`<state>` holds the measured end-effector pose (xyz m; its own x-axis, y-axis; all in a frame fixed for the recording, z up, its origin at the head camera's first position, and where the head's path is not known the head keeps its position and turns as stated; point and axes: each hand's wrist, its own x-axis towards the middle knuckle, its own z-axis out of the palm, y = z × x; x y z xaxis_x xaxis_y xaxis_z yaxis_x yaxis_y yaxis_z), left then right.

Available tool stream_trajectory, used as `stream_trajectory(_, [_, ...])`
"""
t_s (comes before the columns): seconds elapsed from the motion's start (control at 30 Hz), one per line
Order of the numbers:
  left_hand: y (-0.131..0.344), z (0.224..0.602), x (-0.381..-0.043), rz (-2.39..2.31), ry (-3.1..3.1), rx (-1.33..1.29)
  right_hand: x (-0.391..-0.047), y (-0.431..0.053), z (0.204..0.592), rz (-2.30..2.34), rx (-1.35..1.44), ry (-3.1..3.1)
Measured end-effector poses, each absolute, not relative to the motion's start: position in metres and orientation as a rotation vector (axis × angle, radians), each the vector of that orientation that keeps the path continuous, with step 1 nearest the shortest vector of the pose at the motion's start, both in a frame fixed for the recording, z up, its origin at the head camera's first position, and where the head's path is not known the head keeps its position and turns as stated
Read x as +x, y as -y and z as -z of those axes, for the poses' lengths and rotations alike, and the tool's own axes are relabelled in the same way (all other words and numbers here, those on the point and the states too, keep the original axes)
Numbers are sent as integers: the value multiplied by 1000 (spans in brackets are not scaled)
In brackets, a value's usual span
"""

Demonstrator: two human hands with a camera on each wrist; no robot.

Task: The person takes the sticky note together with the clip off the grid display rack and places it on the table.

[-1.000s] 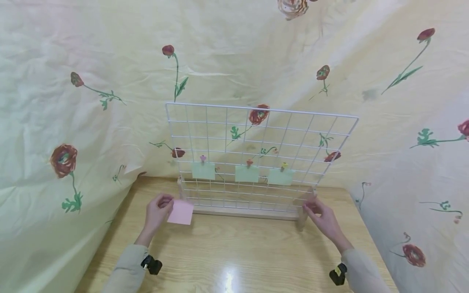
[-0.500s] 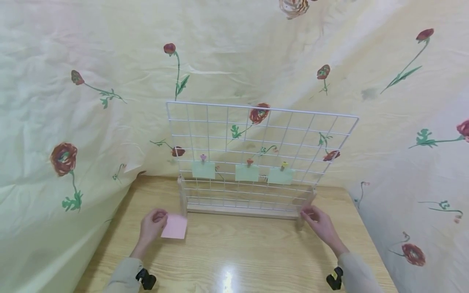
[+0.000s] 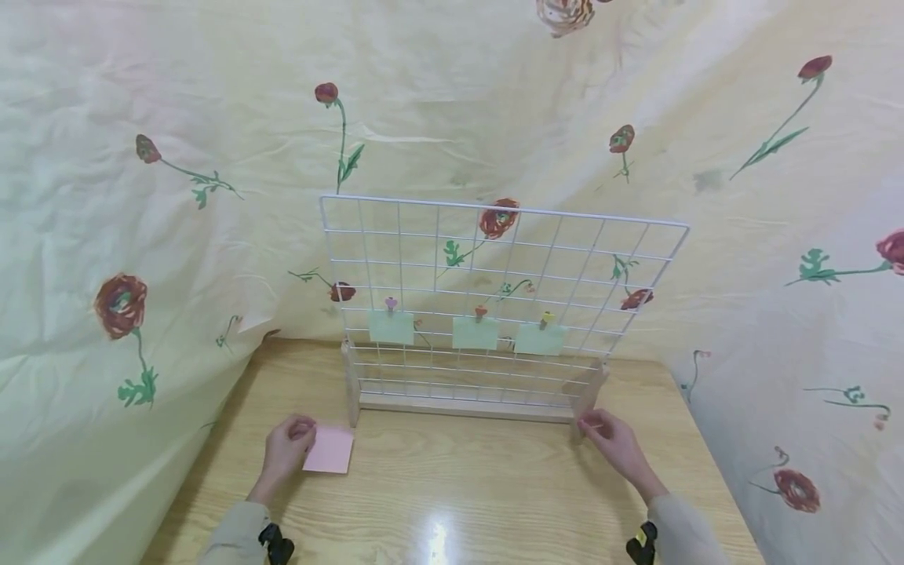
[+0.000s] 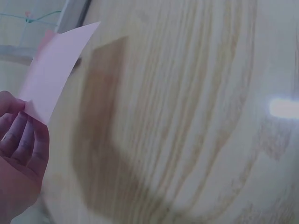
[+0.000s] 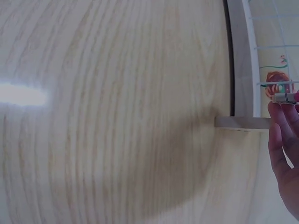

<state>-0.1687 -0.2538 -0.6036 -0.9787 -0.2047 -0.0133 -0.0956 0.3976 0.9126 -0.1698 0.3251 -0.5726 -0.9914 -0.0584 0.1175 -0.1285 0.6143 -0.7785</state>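
Observation:
My left hand (image 3: 286, 449) pinches a square pink paper note (image 3: 330, 450) by its edge, left of a white wire grid (image 3: 424, 202). In the left wrist view the note is tilted and raised above the table, casting a shadow. Near the right foot of the grid's wooden base, my right hand (image 3: 616, 444) holds a small wooden clothespin (image 5: 281, 98) between thumb and fingers; part of it is cut off by the right wrist view's edge. Three pale green notes hang in a row on the grid: left (image 3: 391, 329), middle (image 3: 475, 334) and right (image 3: 540, 341).
Small decorated clips hold the green notes: a pink clip (image 3: 391, 304), a red clip (image 3: 481, 311) and a yellow clip (image 3: 547, 317). The grid stands upright in a wooden base (image 3: 466, 406) on a wood-grain table (image 3: 452, 479). A flowered cloth (image 3: 233, 94) surrounds the back and sides.
My left hand has drawn back toward me and slightly left with the pink note. The right hand has come a little nearer too, still holding the clothespin. Grid and green notes stay put.

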Motion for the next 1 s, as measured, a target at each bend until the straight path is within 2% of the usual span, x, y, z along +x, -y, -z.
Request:
stream_trajectory(0.57, [264, 618, -167, 1569, 2636, 309, -170, -324, 592, -1325, 120, 2809])
stream_trajectory(1.0, [261, 625, -165, 1476, 2719, 176, -169, -331, 600, -1332, 33, 2900])
